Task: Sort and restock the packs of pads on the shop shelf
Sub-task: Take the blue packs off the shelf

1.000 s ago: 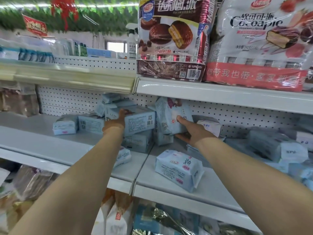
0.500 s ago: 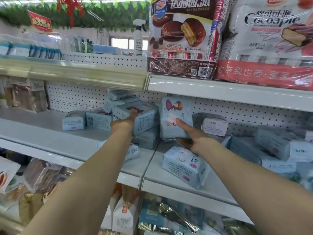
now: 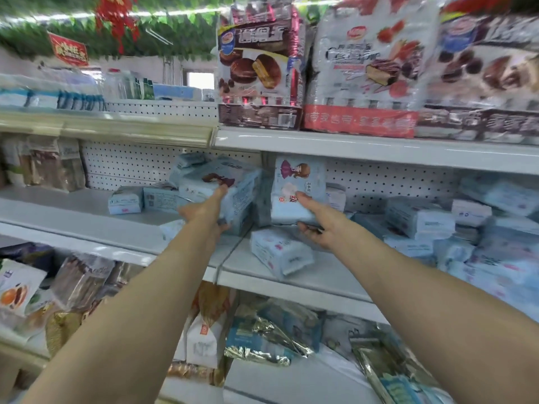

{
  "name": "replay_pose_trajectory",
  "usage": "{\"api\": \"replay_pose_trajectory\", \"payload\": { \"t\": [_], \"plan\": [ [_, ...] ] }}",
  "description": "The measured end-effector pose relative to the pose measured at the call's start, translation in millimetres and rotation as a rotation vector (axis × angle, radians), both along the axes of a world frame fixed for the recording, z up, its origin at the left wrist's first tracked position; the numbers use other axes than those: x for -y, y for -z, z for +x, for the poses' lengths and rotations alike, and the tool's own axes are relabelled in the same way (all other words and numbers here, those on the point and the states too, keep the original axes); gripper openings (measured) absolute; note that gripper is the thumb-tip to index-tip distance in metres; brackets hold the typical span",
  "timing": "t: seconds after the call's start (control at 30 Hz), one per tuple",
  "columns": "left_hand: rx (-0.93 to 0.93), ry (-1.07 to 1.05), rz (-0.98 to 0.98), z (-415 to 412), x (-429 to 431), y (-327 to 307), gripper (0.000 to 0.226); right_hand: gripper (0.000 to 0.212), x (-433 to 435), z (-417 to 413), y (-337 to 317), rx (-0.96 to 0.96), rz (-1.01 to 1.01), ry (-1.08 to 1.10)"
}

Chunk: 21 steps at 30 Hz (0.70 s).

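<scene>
Your left hand point(image 3: 208, 212) is gripping the near end of a tilted pack point(image 3: 224, 182) of pads, fingers over its face and thumb underneath. It is hanging at a slant over the left bay of the middle shelf point(image 3: 294, 288). Your right hand point(image 3: 322, 227) is working apart from it, pinching the lower edge of an upright pack point(image 3: 299, 191) with one finger up the front and the thumb below. That one is standing against the pegboard just right of the divider.

The main risk is sitting on your left: the tilted pack is touching the piled packs point(image 3: 188, 163) behind it, so a quick pull could be dragging them down with it. The wrappers are looking soft and slick, and a grip on one end only may be slipping. On your right, the upright pack is balancing on a narrow edge – letting go early could be tipping it forward onto the loose pack point(image 3: 280, 255) lying near the shelf's front lip, and that one may be getting nudged over the edge. The heap of packs point(image 3: 423, 217) farther right is looking unsteady too.
</scene>
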<state>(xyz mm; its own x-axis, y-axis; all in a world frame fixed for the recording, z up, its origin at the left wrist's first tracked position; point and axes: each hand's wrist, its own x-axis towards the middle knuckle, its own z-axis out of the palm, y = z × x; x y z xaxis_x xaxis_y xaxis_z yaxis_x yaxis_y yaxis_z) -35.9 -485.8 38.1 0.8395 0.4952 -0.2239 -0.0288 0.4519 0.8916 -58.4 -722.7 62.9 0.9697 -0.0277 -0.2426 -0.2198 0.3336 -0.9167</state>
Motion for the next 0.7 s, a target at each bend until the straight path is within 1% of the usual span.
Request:
{"api": "replay_pose_trajectory", "payload": {
  "t": [0.07, 0.1, 0.17, 0.23, 0.3, 0.37, 0.5, 0.57, 0.7],
  "plan": [
    [0.028, -0.036, -0.011, -32, 33, -6, 0.116, 0.05, 27, -26, 4, 0.01, 0.011, 0.01],
    [0.033, -0.056, -0.009, -46, 49, -6, 0.116, 0.049, 43, -39, 7, 0.016, 0.009, 0.017],
    [0.051, -0.032, 0.008, -76, 85, -3, 0.124, 0.054, 78, -69, 14, 0.024, 0.0, 0.029],
    [0.056, 0.001, -0.003, -109, 121, 2, 0.13, 0.051, 115, -102, 20, 0.028, -0.002, 0.043],
    [0.056, -0.003, -0.026, -144, 161, 8, 0.112, 0.042, 154, -139, 23, 0.029, 0.009, 0.064],
    [0.064, 0.012, -0.03, -180, 205, 14, 0.096, 0.039, 193, -176, 26, 0.033, 0.023, 0.09],
    [0.088, 0.1, -0.05, -232, 293, 26, 0.092, 0.041, 270, -242, 30, 0.043, 0.038, 0.158],
    [0.097, 0.164, -0.061, -251, 338, 31, 0.094, 0.041, 306, -273, 30, 0.046, 0.046, 0.2],
    [0.126, 0.306, -0.095, -278, 424, 37, 0.088, 0.039, 381, -323, 25, 0.057, 0.074, 0.321]
  ]
}}
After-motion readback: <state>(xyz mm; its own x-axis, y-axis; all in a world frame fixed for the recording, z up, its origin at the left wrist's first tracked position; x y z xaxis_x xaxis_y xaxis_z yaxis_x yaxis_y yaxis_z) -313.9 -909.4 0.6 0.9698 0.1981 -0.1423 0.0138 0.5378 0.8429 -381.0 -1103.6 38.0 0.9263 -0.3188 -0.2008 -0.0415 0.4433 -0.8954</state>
